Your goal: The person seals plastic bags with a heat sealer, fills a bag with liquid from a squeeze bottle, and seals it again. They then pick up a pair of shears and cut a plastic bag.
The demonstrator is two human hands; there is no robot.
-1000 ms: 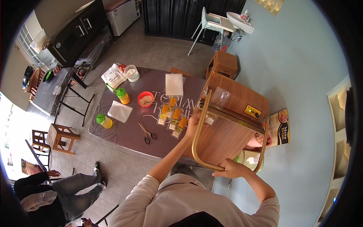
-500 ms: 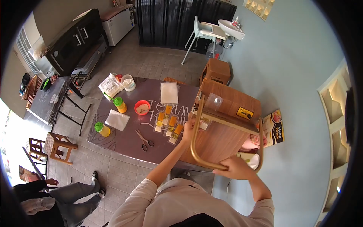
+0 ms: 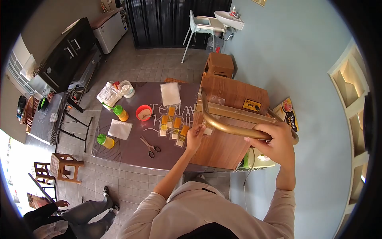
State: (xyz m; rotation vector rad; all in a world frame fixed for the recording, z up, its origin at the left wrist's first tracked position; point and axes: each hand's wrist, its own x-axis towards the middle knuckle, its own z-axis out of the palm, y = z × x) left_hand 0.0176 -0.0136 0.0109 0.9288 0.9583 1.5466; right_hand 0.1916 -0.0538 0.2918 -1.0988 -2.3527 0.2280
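Note:
My right hand (image 3: 278, 139) is wrapped round a gold-coloured bar handle (image 3: 227, 126) over a wood-grain box (image 3: 223, 147) at the right of the table. Fingers closed, my left hand (image 3: 195, 137) is at the near left part of the box, by a small clear packet (image 3: 208, 130); its fingertips seem to touch that packet. Just left of it, several packets with orange and yellow contents (image 3: 175, 123) lie on the dark table (image 3: 131, 153). Black-handled scissors (image 3: 150, 147) rest open further left.
Green-capped bottles (image 3: 105, 141), a red bowl (image 3: 143, 112), white sheets (image 3: 170, 94), a white tub (image 3: 126, 89) and a plastic bag (image 3: 108, 95) stand or lie on the table. A person (image 3: 79, 215) is at the lower left. A stool (image 3: 220, 65) stands behind the box.
My right hand has moved up and right with the handle, which now sits higher and nearer the box's far side. My left hand stays near the packet. The whole view has shifted slightly.

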